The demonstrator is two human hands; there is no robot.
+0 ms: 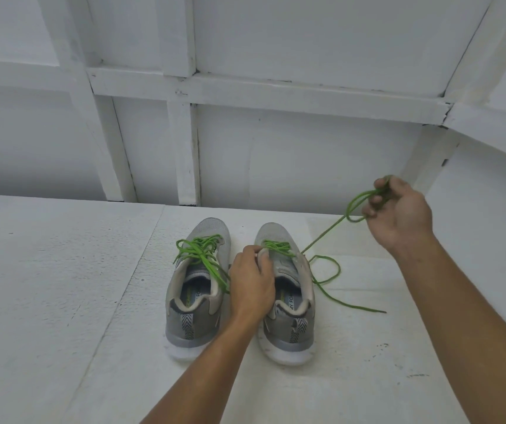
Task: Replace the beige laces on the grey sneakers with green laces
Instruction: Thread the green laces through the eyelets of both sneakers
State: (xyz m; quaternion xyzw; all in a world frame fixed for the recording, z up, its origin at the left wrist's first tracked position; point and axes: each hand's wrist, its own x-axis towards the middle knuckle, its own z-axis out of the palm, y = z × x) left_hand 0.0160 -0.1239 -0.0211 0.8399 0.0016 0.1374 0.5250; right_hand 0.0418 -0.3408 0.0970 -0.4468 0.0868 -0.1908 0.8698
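Note:
Two grey sneakers stand side by side on the white surface, toes pointing away from me. The left sneaker (196, 289) has a green lace (199, 249) threaded through it and tied in a loose bow. The right sneaker (288, 298) carries a green lace (325, 237) through its front eyelets only. My left hand (251, 283) grips the right sneaker's inner edge near the tongue. My right hand (398, 215) is raised to the right and holds one end of that lace, looped round its fingers and pulled taut. The lace's other end lies curled on the surface beside the shoe.
The shoes stand on a white foam-like tabletop (62, 301). A white panelled wall with framing battens (187, 154) rises just behind the table's far edge. No beige laces are in view.

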